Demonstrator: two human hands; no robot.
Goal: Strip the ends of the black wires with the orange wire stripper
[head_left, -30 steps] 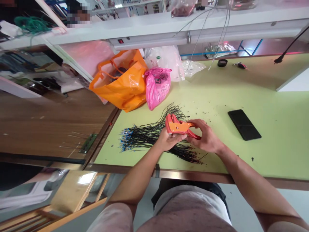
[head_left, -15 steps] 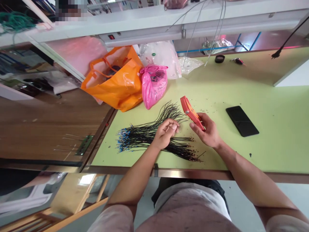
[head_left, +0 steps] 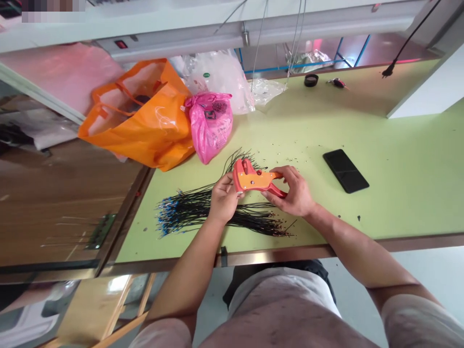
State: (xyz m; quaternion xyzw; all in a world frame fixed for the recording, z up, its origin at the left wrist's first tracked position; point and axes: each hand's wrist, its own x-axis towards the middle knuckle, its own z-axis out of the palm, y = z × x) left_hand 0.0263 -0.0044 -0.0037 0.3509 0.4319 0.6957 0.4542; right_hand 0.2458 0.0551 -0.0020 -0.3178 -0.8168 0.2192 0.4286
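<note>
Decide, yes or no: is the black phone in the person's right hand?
No, the right hand holds the red-and-orange tool, while the black phone lies apart on the green tabletop.

A red-and-orange plier-like tool [head_left: 259, 181] is raised crosswise over spread black wires [head_left: 195, 208], blue-tipped at left.

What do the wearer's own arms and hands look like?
Left hand and right hand are both bare, no gloves. Forearms are uncovered, with no watch or band visible at either wrist. Short, pale greyish sleeves; similar-toned shirt with faint darker specks.
</note>
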